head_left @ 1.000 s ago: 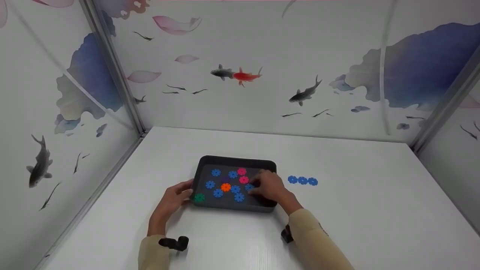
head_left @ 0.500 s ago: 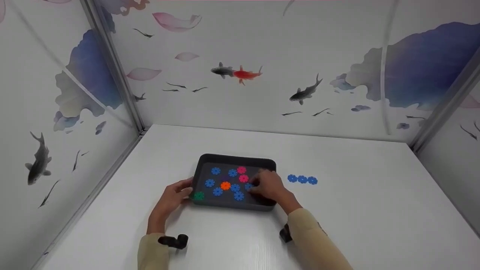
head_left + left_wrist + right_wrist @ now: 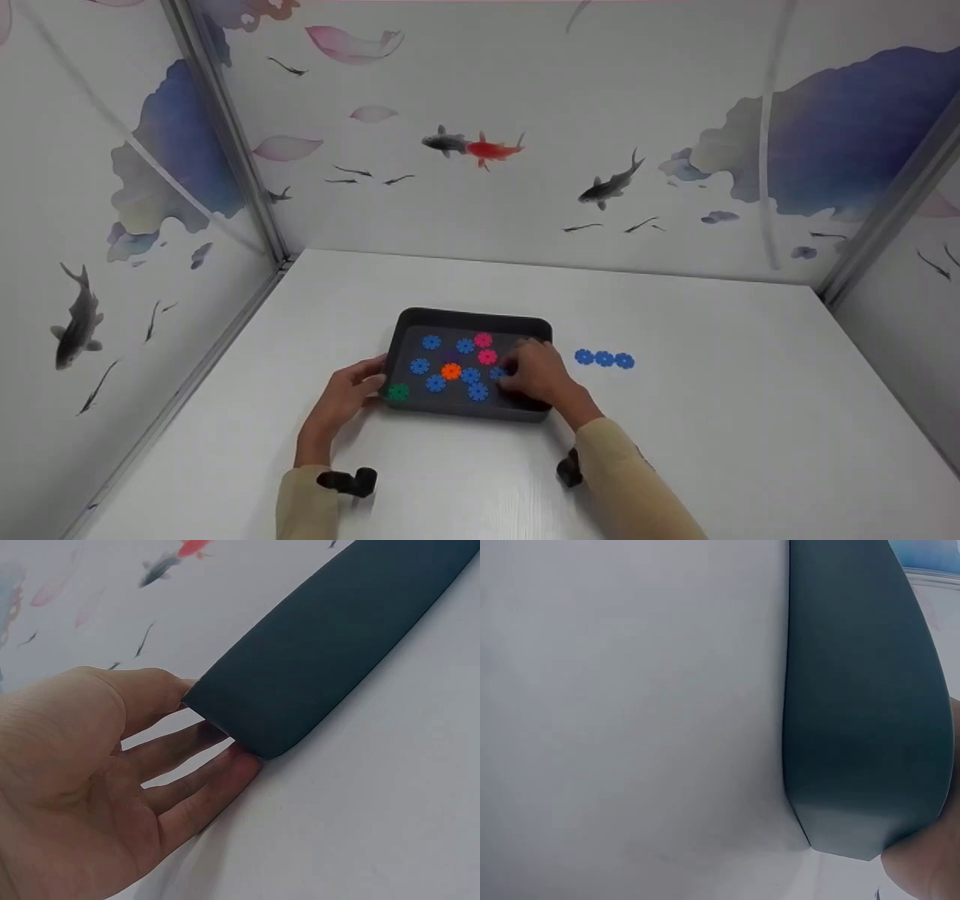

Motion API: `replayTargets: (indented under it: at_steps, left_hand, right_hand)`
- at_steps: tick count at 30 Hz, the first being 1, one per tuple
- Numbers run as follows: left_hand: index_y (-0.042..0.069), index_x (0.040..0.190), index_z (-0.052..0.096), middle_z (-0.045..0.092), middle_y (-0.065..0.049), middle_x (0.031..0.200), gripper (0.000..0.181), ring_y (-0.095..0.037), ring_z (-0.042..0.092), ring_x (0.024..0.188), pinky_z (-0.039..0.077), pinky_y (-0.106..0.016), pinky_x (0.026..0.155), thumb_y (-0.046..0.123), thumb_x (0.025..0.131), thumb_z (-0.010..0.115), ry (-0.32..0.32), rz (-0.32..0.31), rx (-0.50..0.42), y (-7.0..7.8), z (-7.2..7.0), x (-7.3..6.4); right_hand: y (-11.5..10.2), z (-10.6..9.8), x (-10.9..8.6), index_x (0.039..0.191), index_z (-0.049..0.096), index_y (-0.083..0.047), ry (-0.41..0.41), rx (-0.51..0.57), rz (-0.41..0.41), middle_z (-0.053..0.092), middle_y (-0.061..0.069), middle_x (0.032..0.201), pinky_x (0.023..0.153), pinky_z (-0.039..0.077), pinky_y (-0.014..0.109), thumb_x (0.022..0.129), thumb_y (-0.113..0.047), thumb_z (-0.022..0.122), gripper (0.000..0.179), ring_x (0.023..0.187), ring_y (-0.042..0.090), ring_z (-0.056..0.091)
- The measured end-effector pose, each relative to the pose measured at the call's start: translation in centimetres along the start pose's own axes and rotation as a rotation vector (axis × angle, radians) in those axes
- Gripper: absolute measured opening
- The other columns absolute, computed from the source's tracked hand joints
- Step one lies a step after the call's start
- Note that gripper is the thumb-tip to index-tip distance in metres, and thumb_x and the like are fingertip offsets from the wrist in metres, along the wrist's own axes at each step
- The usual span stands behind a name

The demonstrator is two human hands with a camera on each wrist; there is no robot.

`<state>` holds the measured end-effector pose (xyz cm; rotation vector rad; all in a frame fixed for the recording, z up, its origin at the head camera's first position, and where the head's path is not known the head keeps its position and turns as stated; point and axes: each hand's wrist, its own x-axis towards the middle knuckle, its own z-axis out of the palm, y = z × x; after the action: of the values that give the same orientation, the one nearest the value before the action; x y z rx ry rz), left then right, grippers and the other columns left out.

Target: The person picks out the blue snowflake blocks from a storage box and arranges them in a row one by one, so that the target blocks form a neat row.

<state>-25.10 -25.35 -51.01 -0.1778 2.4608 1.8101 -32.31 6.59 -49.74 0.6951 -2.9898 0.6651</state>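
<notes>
A dark rectangular tray (image 3: 469, 411) lies on the white table with several notched, snowflake-like plastic discs in it. Most are blue; an orange disc (image 3: 451, 371), two pink discs (image 3: 487, 357) and a green disc (image 3: 398, 392) are among them. My left hand (image 3: 346, 397) holds the tray's left side, its thumb (image 3: 154, 692) at the rim and its other fingers against the outer wall. Reaching in over the right side, my right hand (image 3: 536, 371) has curled fingers on a blue disc (image 3: 498, 373), partly covered by them. In the right wrist view the tray's wall hides those fingers.
To the right of the tray, three blue discs (image 3: 604, 358) sit in a row on the table (image 3: 712, 420). White panels printed with fish enclose the table at the back and sides. Each forearm carries a small black wrist camera (image 3: 364, 482).
The right hand's thumb and fingers have drawn a little closer together at the blue disc. The left hand keeps its place on the tray, and the view has shifted slightly.
</notes>
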Motion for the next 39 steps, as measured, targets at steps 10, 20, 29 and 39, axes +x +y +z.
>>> replayTargets:
  at_steps: [10,20,29,39]
  left_hand:
    - [0.011,0.148,0.05,0.051,-0.017,0.15,0.047,-0.031,0.056,0.131,0.054,-0.043,0.103,0.012,0.102,0.056,0.002,-0.015,0.019,-0.1,0.4,0.3]
    - [0.011,0.148,0.05,0.052,-0.017,0.149,0.046,-0.03,0.058,0.129,0.055,-0.043,0.103,0.011,0.102,0.056,-0.006,-0.008,0.006,0.0,0.4,0.4]
    - [0.009,0.149,0.049,0.05,-0.019,0.151,0.046,-0.034,0.053,0.135,0.051,-0.047,0.107,0.012,0.103,0.055,-0.008,0.011,0.008,-0.3,0.0,-0.1]
    - [0.01,0.149,0.048,0.048,-0.018,0.153,0.046,-0.034,0.051,0.137,0.05,-0.047,0.109,0.013,0.103,0.054,-0.012,0.004,0.002,-0.3,-0.2,0.2]
  right_hand:
    - [0.3,-0.1,-0.2,0.104,0.079,-0.011,-0.013,-0.012,0.031,0.071,0.008,0.109,0.107,0.047,0.049,0.082,-0.034,0.082,0.032,0.106,0.026,0.06]
    - [0.4,-1.7,-0.5,0.103,0.078,-0.011,0.061,0.01,0.009,0.069,0.007,0.11,0.094,0.057,0.041,0.082,-0.033,0.081,0.03,0.1,0.022,0.061]
    - [0.8,-3.9,-1.2,0.099,0.079,-0.009,0.137,0.001,-0.037,0.071,0.006,0.102,0.092,0.053,0.043,0.08,-0.028,0.083,0.027,0.094,0.022,0.06]
    - [3.9,-6.6,-2.3,0.095,0.079,-0.008,0.226,-0.033,-0.083,0.072,0.009,0.101,0.091,0.051,0.052,0.079,-0.024,0.083,0.024,0.098,0.029,0.062]
